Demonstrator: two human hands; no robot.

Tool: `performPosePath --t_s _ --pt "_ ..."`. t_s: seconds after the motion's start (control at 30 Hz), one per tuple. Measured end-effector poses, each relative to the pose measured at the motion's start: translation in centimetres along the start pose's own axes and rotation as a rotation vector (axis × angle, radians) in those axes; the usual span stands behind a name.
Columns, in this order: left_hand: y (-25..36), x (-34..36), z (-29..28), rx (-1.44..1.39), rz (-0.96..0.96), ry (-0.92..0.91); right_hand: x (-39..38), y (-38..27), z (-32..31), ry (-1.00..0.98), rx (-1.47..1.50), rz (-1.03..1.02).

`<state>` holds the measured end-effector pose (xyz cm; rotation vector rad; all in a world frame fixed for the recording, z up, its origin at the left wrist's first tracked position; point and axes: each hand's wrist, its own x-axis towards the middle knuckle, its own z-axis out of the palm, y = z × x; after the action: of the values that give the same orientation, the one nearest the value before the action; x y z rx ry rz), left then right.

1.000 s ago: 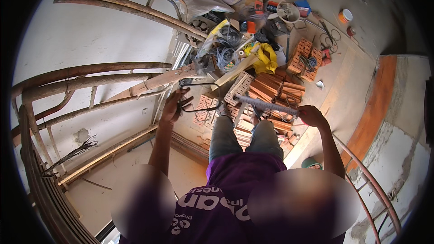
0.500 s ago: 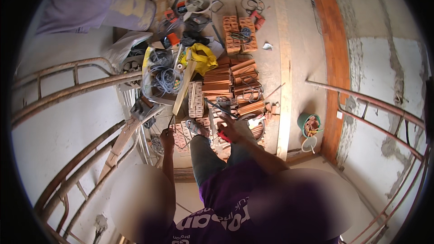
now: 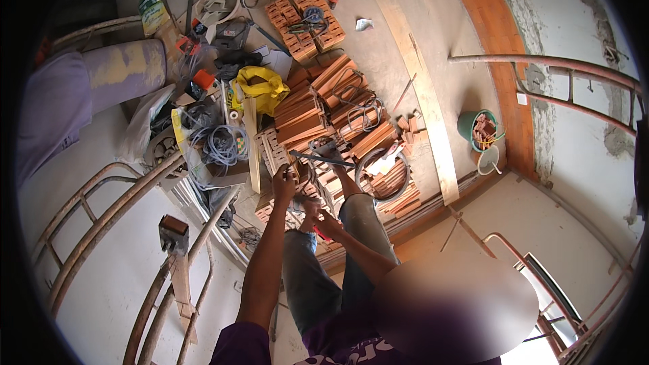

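Note:
My left hand (image 3: 284,182) is held out in front of my left leg, fingers curled together. Whatever is in them is too small and dark to make out. Lower and to the right, my right hand (image 3: 330,226) is closed around a red-handled tool (image 3: 320,233), mostly hidden by the hand and forearm. Just beyond both hands, a dark narrow bar (image 3: 323,159) crosses in front of one sandalled foot (image 3: 326,145). My other foot (image 3: 311,204) shows close to the right hand. Stacked hollow bricks (image 3: 272,151) lie beyond the left hand.
Long reddish terracotta strips (image 3: 297,122) are piled ahead. A yellow bag (image 3: 260,90) and coiled clear hose (image 3: 226,145) lie left of them. Rusty scaffold rails (image 3: 108,226) flank me. At right are a wooden plank (image 3: 422,94) and a green bucket (image 3: 477,130) of rubble.
The view has turned, and the surroundings have shifted and tilted. My hands have come closer together; the right, with the red-handled tool, has drawn back toward my legs.

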<state>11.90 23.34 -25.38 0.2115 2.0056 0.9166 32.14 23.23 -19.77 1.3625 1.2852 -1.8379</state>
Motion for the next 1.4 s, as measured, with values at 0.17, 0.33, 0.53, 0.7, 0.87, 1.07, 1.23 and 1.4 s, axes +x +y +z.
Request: performPosePath --t_s 0.17,0.33,0.53,0.7,0.87,1.07,1.23,1.4 --pt "-2.7 4.8 9.2 -0.016 -0.041 -0.188 5.3 2.3 2.9 -0.016 0.096 -0.036" --pt "-1.4 8.7 19.7 -0.336 -0.026 -0.285 12.5 10.6 7.0 0.186 0.33 -0.091" --pt "-3.7 14.8 26.3 -0.19 0.009 -0.35 8.7 6.4 5.2 0.237 0.283 -0.422" --pt "-5.7 17.5 23.9 0.334 0.301 -0.176 9.6 6.3 5.1 0.105 0.338 -0.058" --pt "-8.6 12.8 15.8 0.388 0.138 -0.317 9.7 7.3 4.6 0.157 0.322 0.022" --pt "-14.4 4.3 4.9 0.479 -0.007 -0.233 10.7 11.5 4.8 0.107 0.218 0.009" --pt "-22.7 -5.7 -3.5 0.663 -0.318 -0.463 11.7 13.4 4.5 0.013 0.179 0.055" --pt "-23.7 -12.6 -5.4 0.674 -0.642 -0.648 10.5 12.4 2.7 -0.055 0.12 0.102"
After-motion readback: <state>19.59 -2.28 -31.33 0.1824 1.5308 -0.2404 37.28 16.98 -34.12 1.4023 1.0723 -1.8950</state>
